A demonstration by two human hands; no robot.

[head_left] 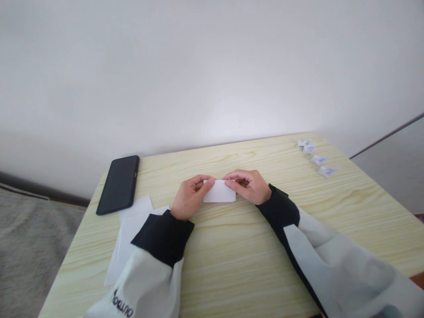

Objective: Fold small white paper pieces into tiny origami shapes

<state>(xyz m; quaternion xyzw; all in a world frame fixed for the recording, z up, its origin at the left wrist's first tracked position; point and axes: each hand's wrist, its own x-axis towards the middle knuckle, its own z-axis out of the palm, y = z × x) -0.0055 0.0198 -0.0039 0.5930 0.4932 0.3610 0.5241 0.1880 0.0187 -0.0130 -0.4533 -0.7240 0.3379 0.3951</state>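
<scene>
A small folded white sheet of paper [219,192] is held between my two hands above the middle of the table. My left hand [190,194] pinches its upper left corner, thumb in front and fingers behind. At the upper right corner, my right hand [249,185] grips it between thumb and fingers. The paper is a wide rectangle, with a second layer peeking out at its lower right corner. Parts of the fingers behind it are hidden.
Loose white sheets [132,229] lie partly under my left sleeve. A black tablet or phone [118,184] rests at the table's left back. Several small folded paper shapes [319,160] line the right back of the wooden table [232,265]. A white wall [212,79] stands behind.
</scene>
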